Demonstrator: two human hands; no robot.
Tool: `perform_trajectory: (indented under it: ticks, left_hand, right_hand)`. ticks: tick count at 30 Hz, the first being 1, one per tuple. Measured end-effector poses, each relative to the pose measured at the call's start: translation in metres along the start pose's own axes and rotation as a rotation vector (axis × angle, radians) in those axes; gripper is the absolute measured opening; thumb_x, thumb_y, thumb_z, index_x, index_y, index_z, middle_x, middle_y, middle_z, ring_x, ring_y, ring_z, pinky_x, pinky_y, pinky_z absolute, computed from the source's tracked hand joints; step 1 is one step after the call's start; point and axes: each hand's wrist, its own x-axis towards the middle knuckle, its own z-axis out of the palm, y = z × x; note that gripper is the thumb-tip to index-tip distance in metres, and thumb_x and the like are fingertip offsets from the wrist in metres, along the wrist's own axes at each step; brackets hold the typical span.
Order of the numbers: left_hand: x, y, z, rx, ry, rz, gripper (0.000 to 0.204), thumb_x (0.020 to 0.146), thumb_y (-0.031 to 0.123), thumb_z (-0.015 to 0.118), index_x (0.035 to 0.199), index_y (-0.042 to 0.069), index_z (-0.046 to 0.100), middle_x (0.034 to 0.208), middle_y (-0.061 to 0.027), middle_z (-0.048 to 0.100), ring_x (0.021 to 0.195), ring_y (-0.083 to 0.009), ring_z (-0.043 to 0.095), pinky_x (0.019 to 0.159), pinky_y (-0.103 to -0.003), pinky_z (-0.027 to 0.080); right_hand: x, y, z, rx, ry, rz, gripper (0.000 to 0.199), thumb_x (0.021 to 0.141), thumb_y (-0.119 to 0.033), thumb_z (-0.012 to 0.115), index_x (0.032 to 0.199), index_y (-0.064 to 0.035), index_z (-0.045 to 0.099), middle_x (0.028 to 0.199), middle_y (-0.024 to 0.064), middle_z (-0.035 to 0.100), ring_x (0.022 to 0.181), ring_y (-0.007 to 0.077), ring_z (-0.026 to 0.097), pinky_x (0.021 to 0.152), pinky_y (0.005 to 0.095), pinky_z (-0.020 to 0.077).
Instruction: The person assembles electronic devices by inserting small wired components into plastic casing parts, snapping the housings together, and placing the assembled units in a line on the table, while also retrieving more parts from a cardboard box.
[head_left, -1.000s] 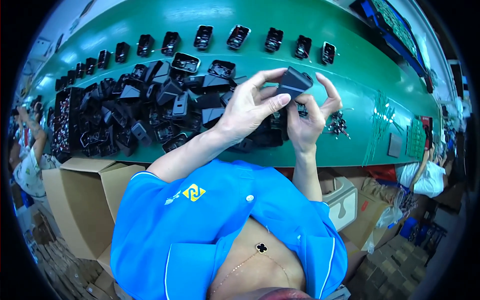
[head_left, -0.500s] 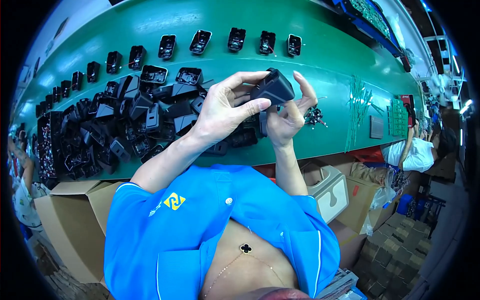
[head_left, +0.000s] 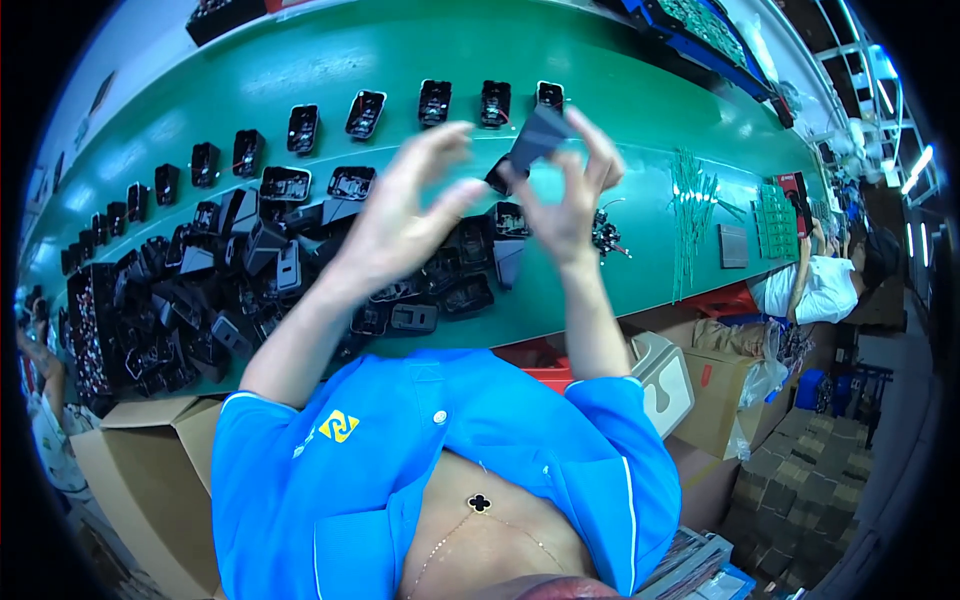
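My right hand (head_left: 568, 205) is raised above the green bench (head_left: 640, 110) and pinches a black plastic housing (head_left: 537, 138) between thumb and fingertips, tilted on edge. My left hand (head_left: 405, 215) hovers just left of it with fingers spread and motion-blurred. Its thumb tip is close to the housing's lower end; contact cannot be told. Under both hands lies a heap of black housings (head_left: 230, 270).
A row of single black housings (head_left: 365, 112) lines the bench's far side. Green strips and circuit boards (head_left: 770, 215) lie at the right, beside a small bunch of wired parts (head_left: 606, 235). Cardboard boxes (head_left: 715, 395) stand below the bench. Another person in white (head_left: 815, 285) sits far right.
Both hands have risen further over the bench with the housing. My left hand has come off the housing and spread its fingers; the right hand alone keeps hold.
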Motion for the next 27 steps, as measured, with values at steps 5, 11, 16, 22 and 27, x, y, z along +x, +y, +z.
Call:
perform_trajectory:
  ticks: [5,11,16,22,27]
  left_hand:
    - [0.014,-0.023,-0.111,1.05,0.05,0.191,0.024,0.088,0.011,0.064,0.111,0.004,0.067,0.112,-0.0067,0.064,0.096,-0.024,0.057,0.087,-0.034,0.047]
    - [0.003,-0.049,-0.151,1.405,-0.179,0.201,0.019,0.081,0.006,0.066,0.1,0.003,0.068,0.106,-0.0065,0.064,0.091,-0.0261,0.056,0.082,-0.035,0.048]
    - [0.006,-0.065,-0.156,1.5,-0.296,0.189,0.014,0.076,0.001,0.064,0.089,0.003,0.067,0.097,-0.0085,0.063,0.088,-0.0274,0.057,0.077,-0.035,0.05]
    - [0.015,-0.073,-0.154,1.561,-0.399,0.168,0.011,0.072,0.0,0.062,0.083,0.004,0.063,0.087,-0.0103,0.062,0.084,-0.029,0.059,0.071,-0.037,0.052]
    - [0.026,-0.085,-0.153,1.563,-0.454,0.276,0.009,0.075,0.0,0.06,0.083,0.003,0.061,0.087,-0.0107,0.062,0.083,-0.0295,0.059,0.07,-0.038,0.051]
  right_hand:
    - [0.053,0.157,-0.033,-0.654,-0.306,0.021,0.03,0.073,-0.031,0.08,0.093,-0.0155,0.064,0.139,-0.006,0.05,0.128,0.0257,0.038,0.107,0.0487,0.0196]
    - [0.076,0.213,-0.026,-0.831,-0.855,0.165,0.031,0.068,-0.029,0.084,0.094,-0.0186,0.07,0.135,-0.0071,0.053,0.127,0.025,0.039,0.109,0.0523,0.0206]
    - [0.083,0.215,-0.014,-0.852,-1.015,0.201,0.033,0.068,-0.031,0.085,0.097,-0.0196,0.072,0.133,-0.0067,0.054,0.128,0.0238,0.039,0.109,0.0538,0.022]
    - [0.081,0.212,-0.014,-0.836,-1.028,0.173,0.031,0.069,-0.033,0.085,0.092,-0.0174,0.07,0.135,-0.0043,0.052,0.126,0.0257,0.04,0.11,0.051,0.0223]
    - [0.067,0.213,-0.037,-0.746,-0.694,0.128,0.03,0.075,-0.035,0.081,0.096,-0.0181,0.07,0.133,-0.0023,0.054,0.126,0.0239,0.041,0.11,0.0503,0.0219]
